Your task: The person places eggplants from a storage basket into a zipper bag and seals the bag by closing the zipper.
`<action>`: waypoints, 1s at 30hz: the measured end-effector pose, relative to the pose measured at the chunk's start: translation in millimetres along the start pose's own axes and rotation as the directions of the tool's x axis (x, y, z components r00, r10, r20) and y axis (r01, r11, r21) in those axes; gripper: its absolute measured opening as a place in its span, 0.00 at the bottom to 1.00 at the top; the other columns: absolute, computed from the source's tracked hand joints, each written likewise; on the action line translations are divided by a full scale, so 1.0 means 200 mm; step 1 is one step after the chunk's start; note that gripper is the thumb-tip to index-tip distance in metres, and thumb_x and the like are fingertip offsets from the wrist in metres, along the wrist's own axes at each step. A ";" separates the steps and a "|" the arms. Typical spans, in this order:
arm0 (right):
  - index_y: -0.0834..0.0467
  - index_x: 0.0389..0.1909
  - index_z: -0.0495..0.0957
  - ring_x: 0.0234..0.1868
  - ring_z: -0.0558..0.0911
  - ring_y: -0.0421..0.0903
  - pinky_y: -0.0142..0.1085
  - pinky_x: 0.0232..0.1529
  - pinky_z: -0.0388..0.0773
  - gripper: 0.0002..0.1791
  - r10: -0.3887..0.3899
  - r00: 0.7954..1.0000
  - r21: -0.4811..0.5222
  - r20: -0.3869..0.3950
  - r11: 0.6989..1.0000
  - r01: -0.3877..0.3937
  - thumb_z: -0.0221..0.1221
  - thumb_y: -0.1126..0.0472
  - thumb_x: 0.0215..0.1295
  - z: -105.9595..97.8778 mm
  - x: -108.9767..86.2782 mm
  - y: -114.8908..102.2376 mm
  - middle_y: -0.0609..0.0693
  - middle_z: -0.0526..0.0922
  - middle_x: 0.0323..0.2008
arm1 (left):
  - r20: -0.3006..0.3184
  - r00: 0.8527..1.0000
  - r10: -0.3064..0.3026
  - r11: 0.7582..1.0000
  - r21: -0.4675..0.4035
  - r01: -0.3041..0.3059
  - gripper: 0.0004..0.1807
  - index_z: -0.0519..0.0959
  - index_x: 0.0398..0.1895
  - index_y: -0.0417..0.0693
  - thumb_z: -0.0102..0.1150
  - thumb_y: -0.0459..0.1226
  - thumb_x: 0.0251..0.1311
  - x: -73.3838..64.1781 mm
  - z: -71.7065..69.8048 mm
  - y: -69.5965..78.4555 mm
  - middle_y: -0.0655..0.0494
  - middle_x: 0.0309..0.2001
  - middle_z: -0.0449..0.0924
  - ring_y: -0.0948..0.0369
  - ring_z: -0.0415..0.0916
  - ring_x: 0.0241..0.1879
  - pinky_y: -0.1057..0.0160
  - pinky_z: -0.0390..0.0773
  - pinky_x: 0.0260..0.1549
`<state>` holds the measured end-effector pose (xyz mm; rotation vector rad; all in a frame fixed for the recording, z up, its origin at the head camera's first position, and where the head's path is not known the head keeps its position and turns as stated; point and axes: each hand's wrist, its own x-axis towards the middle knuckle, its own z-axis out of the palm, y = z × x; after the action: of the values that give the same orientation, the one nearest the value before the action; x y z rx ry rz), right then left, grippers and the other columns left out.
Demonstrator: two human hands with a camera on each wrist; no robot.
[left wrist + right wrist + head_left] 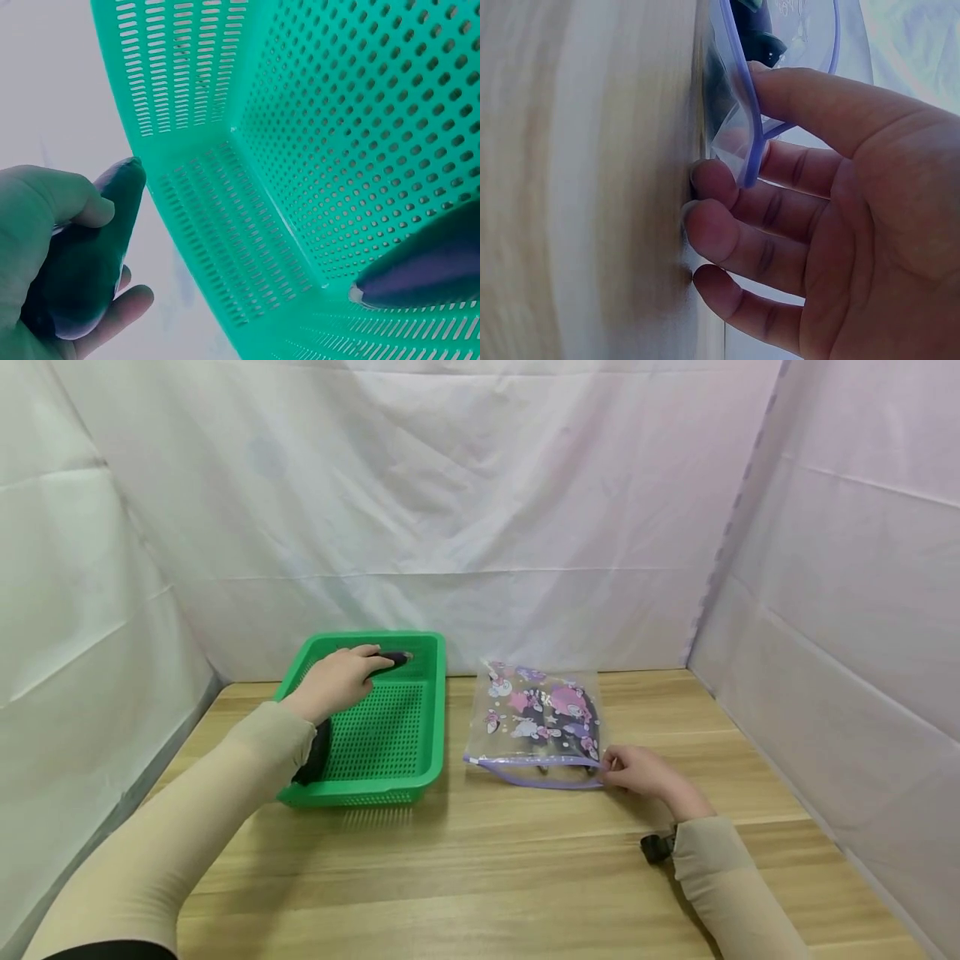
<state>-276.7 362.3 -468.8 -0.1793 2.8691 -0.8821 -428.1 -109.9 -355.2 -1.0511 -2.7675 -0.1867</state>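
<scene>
My left hand [337,681] grips a dark purple eggplant [94,247] over the far part of the green basket [433,727]. A second eggplant [427,262] lies inside along the basket's left side, partly hidden by my sleeve in the head view. To the right, a clear printed zip bag [510,706] lies on the table, its purple-edged mouth [555,783] parted and facing me. My right hand [637,772] pinches the right corner of that mouth between thumb and fingers. Dark things [754,34] show inside the bag; the print hides most of them.
The wooden table [480,877] runs back to a white curtain [480,510], with more curtain at both sides. A small black device [657,848] sits at my right wrist. The basket and the bag stand a short gap apart.
</scene>
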 end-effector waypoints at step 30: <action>0.57 0.31 0.75 0.20 0.72 0.43 0.36 0.21 0.70 0.05 0.017 1.000 0.018 0.009 1.000 -0.017 0.61 0.61 0.61 0.01 0.00 0.01 0.47 0.74 0.22 | -0.090 0.990 0.108 0.994 -0.024 -0.110 0.24 0.76 0.63 0.45 0.52 0.26 0.62 0.01 -0.12 0.21 0.38 0.65 0.67 0.42 0.74 0.53 0.51 0.76 0.38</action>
<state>-277.0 362.5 -470.3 -0.1561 2.8493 -0.9008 -398.8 -82.0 -329.3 -1.1685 -2.6283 -0.2533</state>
